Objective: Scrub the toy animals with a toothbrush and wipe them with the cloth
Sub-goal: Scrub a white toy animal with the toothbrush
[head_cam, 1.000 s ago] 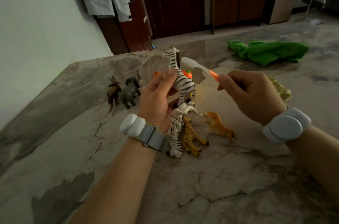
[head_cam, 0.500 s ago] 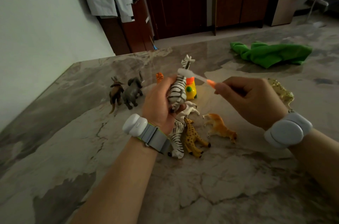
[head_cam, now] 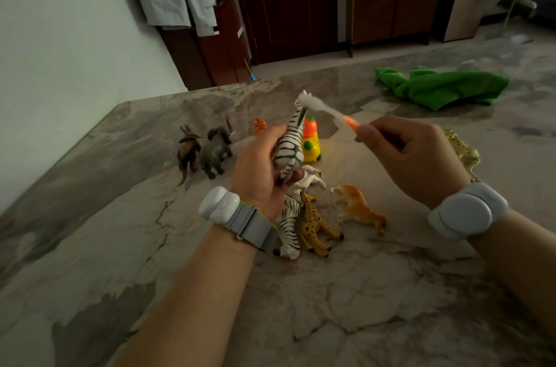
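Head view: the left hand (head_cam: 264, 168) holds a zebra (head_cam: 290, 147) in the air above the table (head_cam: 120, 246), with its fingers curled round the rump and belly. The right hand (head_cam: 412, 159) pinches the orange handle of the toothbrush (head_cam: 326, 112) between thumb and bent fingers. The zebra's long axis runs from the palm up and away from the person, leaning a little right, with the head at the far top end and the hind legs down by the wrist. The toothbrush slants from the right hand up and left, and its pale head meets the zebra's head. I cannot tell which way the bristles face. The main risk, as I judge it, is leverage. The brush works at the end farthest from the grip, so a firm stroke could twist the smooth toy in the palm or tip it out. It would then drop onto the second zebra (head_cam: 290, 228) and giraffe (head_cam: 316, 225) lying just below and scatter them. The zebra's head is narrow, so the brush may also skid off and flick past it. The handle is held only near its end, so the brush could roll between the fingertips. The cloth (head_cam: 442, 88) lies well apart at the far right, a long reach over the toys.
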Demonstrator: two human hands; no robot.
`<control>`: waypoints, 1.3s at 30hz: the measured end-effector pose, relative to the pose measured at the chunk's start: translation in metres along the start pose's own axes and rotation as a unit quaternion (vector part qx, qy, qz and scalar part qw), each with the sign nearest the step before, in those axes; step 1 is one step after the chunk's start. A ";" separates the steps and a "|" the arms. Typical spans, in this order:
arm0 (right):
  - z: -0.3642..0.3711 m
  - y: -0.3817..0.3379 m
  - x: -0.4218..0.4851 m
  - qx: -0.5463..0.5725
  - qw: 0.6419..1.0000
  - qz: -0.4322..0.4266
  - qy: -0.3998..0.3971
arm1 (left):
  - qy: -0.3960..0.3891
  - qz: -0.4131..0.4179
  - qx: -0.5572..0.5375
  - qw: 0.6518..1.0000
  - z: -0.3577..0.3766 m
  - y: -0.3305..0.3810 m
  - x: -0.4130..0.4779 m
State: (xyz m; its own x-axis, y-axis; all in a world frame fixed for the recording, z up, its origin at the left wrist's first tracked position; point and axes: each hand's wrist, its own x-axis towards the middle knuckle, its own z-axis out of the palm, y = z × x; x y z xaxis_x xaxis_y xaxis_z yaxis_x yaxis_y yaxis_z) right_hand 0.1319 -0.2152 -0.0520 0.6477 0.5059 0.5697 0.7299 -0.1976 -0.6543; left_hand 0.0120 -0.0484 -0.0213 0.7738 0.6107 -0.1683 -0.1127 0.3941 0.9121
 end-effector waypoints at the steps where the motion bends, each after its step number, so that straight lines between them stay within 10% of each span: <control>1: 0.000 0.000 0.000 -0.003 1.000 0.004 0.015 | 0.000 0.000 0.004 1.000 0.001 -0.001 -0.001; 8: 0.002 -0.007 -0.004 0.016 0.995 -0.008 -0.094 | -0.025 0.009 -0.038 0.999 -0.001 -0.002 0.006; 17: -0.001 -0.002 0.000 0.014 1.000 0.025 0.002 | -0.190 0.062 -0.007 0.980 -0.002 -0.013 0.009; 39: -0.001 -0.002 0.000 0.006 1.000 0.014 0.024 | -0.105 -0.017 -0.115 0.988 -0.003 -0.006 0.004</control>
State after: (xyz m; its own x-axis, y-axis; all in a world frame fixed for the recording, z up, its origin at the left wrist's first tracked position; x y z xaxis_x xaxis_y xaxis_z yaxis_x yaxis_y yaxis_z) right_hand 0.1310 -0.2151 -0.0503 0.6774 0.4590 0.5748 0.7092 -0.2001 -0.6760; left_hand 0.0135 -0.0462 -0.0287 0.8894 0.4474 -0.0941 -0.2039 0.5723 0.7943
